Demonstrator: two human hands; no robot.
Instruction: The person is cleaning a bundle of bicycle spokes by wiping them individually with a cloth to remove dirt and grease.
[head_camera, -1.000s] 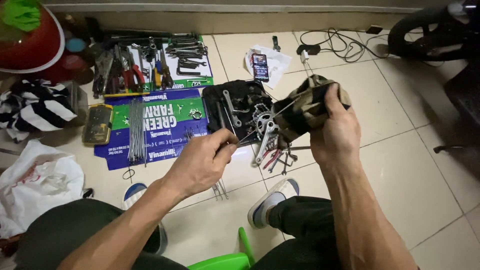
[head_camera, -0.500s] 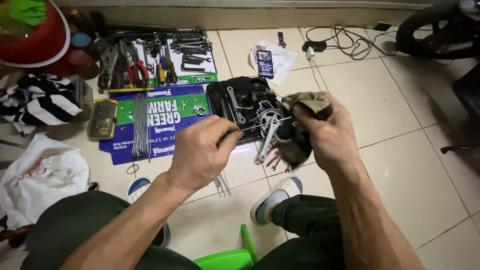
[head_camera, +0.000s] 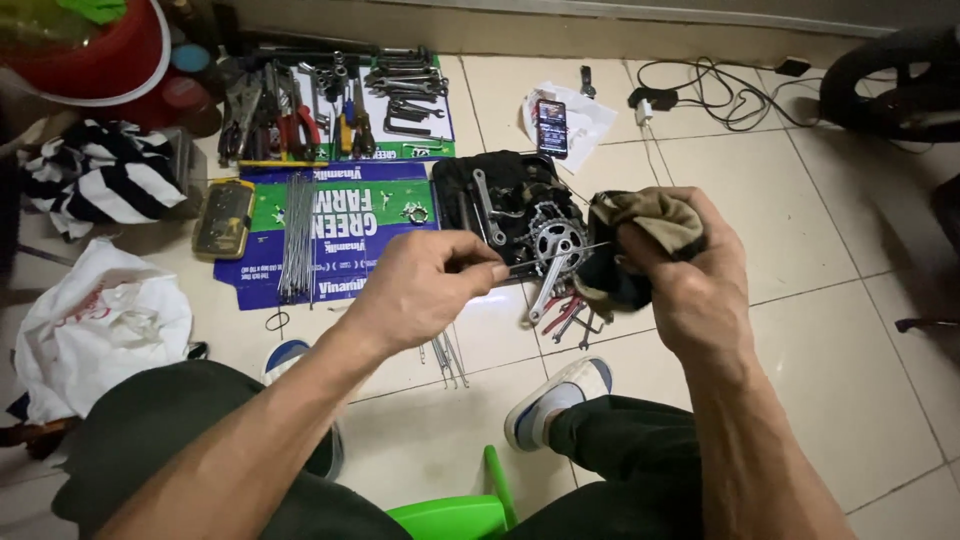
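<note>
My left hand (head_camera: 425, 285) pinches one end of a thin metal spoke (head_camera: 560, 255) between thumb and fingers. The spoke runs right into a dirty olive and black rag (head_camera: 630, 245), which my right hand (head_camera: 690, 280) squeezes around the spoke's other end. Both hands hover above the tiled floor, just in front of a chainring with crank arm (head_camera: 552, 255) lying on a black tool pouch (head_camera: 490, 195). A few loose spokes (head_camera: 447, 352) lie on the tile under my left hand.
A bundle of spokes (head_camera: 297, 235) rests on flattened blue-green cardboard (head_camera: 350, 225). Pliers and wrenches (head_camera: 330, 100) lie behind it, beside a yellow meter (head_camera: 224, 217), a phone on paper (head_camera: 551, 127), cables (head_camera: 700, 85), a tyre (head_camera: 890, 80), a white bag (head_camera: 95, 325), and a green stool (head_camera: 460, 510).
Both hands dropped lower and the right hand with the rag moved left toward the left hand, then slid back right along the spoke, which now lies nearly level.
</note>
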